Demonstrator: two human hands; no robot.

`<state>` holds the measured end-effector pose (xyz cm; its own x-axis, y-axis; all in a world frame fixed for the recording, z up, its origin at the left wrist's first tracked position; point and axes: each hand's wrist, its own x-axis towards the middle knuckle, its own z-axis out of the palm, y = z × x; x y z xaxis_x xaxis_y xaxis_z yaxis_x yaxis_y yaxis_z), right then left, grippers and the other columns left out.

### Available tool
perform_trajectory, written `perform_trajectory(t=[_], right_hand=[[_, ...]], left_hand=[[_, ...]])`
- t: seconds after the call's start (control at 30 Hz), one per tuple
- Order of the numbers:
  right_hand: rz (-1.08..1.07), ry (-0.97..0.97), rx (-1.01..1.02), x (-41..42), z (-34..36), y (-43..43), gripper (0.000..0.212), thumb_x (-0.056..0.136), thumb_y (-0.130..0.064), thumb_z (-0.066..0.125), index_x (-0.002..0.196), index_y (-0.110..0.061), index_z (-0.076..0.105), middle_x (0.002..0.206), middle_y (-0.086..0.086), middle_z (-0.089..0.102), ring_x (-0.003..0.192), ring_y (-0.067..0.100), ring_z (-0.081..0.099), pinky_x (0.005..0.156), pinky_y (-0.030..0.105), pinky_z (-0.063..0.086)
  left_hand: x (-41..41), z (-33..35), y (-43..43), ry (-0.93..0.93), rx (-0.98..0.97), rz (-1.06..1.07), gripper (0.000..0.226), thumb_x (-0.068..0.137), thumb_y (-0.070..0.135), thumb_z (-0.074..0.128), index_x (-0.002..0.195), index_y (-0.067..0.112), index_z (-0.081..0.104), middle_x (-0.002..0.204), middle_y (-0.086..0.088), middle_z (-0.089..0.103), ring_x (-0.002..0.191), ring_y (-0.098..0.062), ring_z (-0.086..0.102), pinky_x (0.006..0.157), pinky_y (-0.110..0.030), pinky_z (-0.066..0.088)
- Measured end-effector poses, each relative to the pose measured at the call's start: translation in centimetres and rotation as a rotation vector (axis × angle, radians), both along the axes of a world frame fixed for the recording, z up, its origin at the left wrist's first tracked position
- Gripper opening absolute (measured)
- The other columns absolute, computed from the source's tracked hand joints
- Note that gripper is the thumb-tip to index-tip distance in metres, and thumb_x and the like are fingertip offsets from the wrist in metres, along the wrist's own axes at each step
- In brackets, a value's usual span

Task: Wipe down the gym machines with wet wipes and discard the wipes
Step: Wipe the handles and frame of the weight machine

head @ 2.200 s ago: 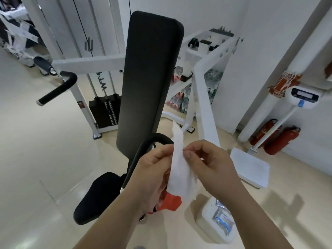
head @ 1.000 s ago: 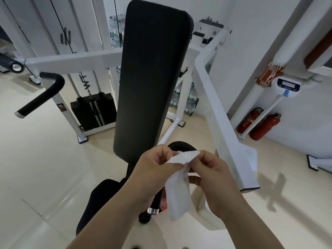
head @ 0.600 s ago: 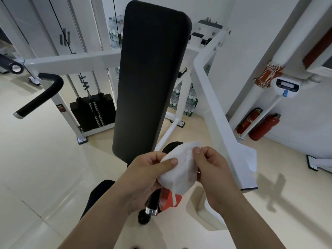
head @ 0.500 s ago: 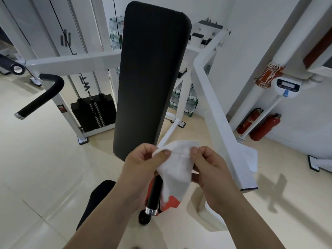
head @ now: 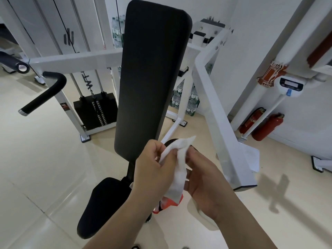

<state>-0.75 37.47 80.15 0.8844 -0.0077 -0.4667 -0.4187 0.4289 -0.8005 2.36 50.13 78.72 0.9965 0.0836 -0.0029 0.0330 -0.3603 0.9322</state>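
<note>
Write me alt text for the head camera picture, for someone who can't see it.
A left hand and a right hand pinch a white wet wipe between them before a gym machine's tall black back pad and seat. An orange packet peeks out under the wipe; red fire extinguishers sit by the wall at right.

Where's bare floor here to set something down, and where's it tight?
Widest bare floor: left of the seat pad, out to the weight stack and under the black handle. Second patch: right, between the white frame arm and the fire extinguishers. Crowded: behind the back pad, among frame legs and bottled water.
</note>
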Motion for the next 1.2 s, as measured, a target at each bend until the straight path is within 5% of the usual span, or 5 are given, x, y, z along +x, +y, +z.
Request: perform_trajectory(t=[0.37, 0.53, 0.7, 0.87, 1.2], right_hand=[[-0.04, -0.052, 0.019, -0.8, -0.6, -1.2, 0.04, 0.085, -0.019, 0.077, 0.124, -0.01, 0.068, 0.114, 0.016, 0.076, 0.106, 0.033, 0.074, 0.081, 0.04, 0.063], [-0.193, -0.132, -0.512, -0.9, -1.4, -1.1, 0.05, 0.072, -0.026, 0.093, 0.113, -0.031, 0.064, 0.097, -0.009, 0.072, 0.089, 0.012, 0.073, 0.076, 0.026, 0.061], [-0.087, -0.278, -0.837, -1.3, -1.5, -0.7, 0.011, 0.091, -0.029, 0.076, 0.099, -0.037, 0.078, 0.09, -0.025, 0.074, 0.091, -0.003, 0.069, 0.076, 0.015, 0.058], [-0.039, -0.238, -0.777, -1.2, -1.4, -0.6, 0.028, 0.099, -0.024, 0.063, 0.084, -0.044, 0.075, 0.081, -0.024, 0.075, 0.086, -0.005, 0.068, 0.066, 0.008, 0.053], [-0.248, 0.061, -0.462, 0.3, -3.4, -3.2, 0.023, 0.102, -0.011, 0.057, 0.092, -0.008, 0.078, 0.093, 0.015, 0.077, 0.093, 0.039, 0.072, 0.078, 0.052, 0.065]], left_hand=[[-0.8, -0.6, -0.3, 0.091, -0.13, -0.149, 0.027, 0.092, 0.034, 0.07, 0.073, 0.021, 0.056, 0.063, 0.012, 0.061, 0.064, 0.001, 0.061, 0.054, -0.01, 0.048], [-1.3, -0.5, -0.1, 0.308, -0.383, -0.043, 0.017, 0.094, 0.047, 0.061, 0.09, 0.032, 0.064, 0.08, 0.013, 0.07, 0.082, -0.013, 0.072, 0.063, -0.023, 0.059], [-1.5, -0.6, 0.0, 0.212, -0.342, -0.082, 0.02, 0.098, 0.043, 0.057, 0.09, 0.031, 0.07, 0.085, 0.013, 0.071, 0.091, -0.017, 0.07, 0.079, -0.033, 0.062], [-1.5, -1.1, 0.1, 0.037, -0.132, -0.101, 0.031, 0.094, 0.051, 0.054, 0.087, 0.023, 0.066, 0.081, 0.012, 0.066, 0.083, -0.009, 0.066, 0.067, -0.025, 0.06], [-0.3, -0.5, 0.8, 0.255, -0.413, 0.052, 0.025, 0.101, 0.046, 0.053, 0.094, 0.027, 0.068, 0.087, 0.002, 0.072, 0.087, -0.024, 0.071, 0.076, -0.048, 0.063]])
